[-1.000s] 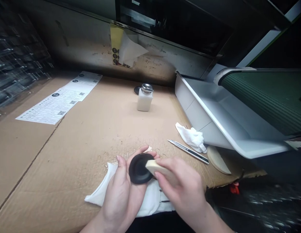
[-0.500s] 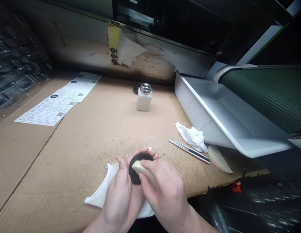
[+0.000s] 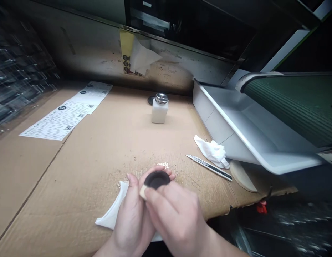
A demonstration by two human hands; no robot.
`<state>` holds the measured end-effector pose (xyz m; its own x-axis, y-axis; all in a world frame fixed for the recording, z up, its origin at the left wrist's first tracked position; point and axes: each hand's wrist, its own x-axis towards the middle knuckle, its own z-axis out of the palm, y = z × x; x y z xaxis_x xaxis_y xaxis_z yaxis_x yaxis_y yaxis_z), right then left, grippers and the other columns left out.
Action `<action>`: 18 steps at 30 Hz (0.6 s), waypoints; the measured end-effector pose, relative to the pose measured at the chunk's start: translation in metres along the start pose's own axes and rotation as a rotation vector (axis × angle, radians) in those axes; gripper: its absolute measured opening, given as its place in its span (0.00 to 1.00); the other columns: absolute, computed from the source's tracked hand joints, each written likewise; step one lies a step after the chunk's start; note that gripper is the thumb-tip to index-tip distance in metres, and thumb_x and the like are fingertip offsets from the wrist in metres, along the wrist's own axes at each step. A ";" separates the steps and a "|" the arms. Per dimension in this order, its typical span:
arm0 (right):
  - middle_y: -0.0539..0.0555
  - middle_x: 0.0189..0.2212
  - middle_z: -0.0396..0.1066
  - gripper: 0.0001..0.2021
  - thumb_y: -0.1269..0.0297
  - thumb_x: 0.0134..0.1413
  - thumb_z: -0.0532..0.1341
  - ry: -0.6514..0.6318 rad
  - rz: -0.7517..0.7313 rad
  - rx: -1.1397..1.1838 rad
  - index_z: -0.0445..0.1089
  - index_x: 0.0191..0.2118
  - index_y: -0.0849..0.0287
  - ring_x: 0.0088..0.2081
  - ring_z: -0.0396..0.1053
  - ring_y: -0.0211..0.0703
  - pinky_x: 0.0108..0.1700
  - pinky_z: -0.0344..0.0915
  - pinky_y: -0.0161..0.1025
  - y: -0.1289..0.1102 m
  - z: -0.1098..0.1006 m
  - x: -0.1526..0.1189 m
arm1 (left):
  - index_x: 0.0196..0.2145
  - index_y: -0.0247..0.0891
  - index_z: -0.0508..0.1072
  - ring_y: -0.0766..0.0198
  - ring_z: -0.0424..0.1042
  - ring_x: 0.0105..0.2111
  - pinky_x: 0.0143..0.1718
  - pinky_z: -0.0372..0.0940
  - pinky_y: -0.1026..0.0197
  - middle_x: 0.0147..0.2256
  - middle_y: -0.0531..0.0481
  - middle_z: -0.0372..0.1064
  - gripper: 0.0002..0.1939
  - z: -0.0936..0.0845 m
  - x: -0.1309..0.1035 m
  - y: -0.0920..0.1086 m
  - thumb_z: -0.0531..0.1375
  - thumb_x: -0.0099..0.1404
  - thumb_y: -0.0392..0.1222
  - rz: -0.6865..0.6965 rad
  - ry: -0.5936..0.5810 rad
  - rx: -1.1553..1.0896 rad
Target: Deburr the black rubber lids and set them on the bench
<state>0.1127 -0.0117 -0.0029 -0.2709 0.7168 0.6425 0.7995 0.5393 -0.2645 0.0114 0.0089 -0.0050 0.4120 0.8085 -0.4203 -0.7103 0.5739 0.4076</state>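
Observation:
My left hand (image 3: 133, 217) cups a round black disc (image 3: 157, 179) in its palm, with the fingertips showing behind the disc's far edge. A pale cream pad (image 3: 143, 192) is pinched in my right hand (image 3: 179, 210) and lies against the near left edge of the disc; most of the pad is hidden by the fingers. Beneath my hands a folded white cloth (image 3: 112, 212) rests on the cardboard surface (image 3: 82, 178).
A pump bottle (image 3: 159, 110) stands mid-back, a dark disc behind it. Printed sheets (image 3: 56, 119) lie left. To the right are a utility knife (image 3: 208, 167), crumpled white cloth (image 3: 212, 151), a pale half-round piece (image 3: 242, 176) and a grey tray (image 3: 224, 125).
The pad in my right hand has moved from the disc's middle to its near left edge, uncovering more of the black face. The right wrist has turned and the fingers now cover more of the pad.

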 end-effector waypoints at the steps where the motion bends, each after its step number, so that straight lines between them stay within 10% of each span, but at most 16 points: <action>1: 0.53 0.24 0.66 0.12 0.72 0.55 0.55 -0.025 -0.019 0.010 0.67 0.45 0.64 0.28 0.63 0.39 0.30 0.63 0.37 0.000 -0.001 0.000 | 0.39 0.35 0.74 0.52 0.64 0.49 0.56 0.51 0.51 0.40 0.43 0.72 0.28 0.000 0.000 0.000 0.46 0.62 0.60 0.002 -0.001 0.010; 18: 0.52 0.25 0.66 0.09 0.72 0.56 0.53 -0.019 -0.007 -0.090 0.69 0.40 0.64 0.29 0.63 0.38 0.29 0.61 0.35 0.004 -0.003 0.015 | 0.37 0.36 0.75 0.54 0.63 0.51 0.57 0.51 0.52 0.41 0.45 0.71 0.26 0.002 -0.001 0.000 0.43 0.65 0.56 -0.014 -0.019 -0.044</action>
<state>0.1131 -0.0002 0.0076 -0.2856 0.7220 0.6302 0.8425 0.5026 -0.1940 0.0120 0.0087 -0.0032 0.4328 0.8029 -0.4100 -0.7284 0.5794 0.3656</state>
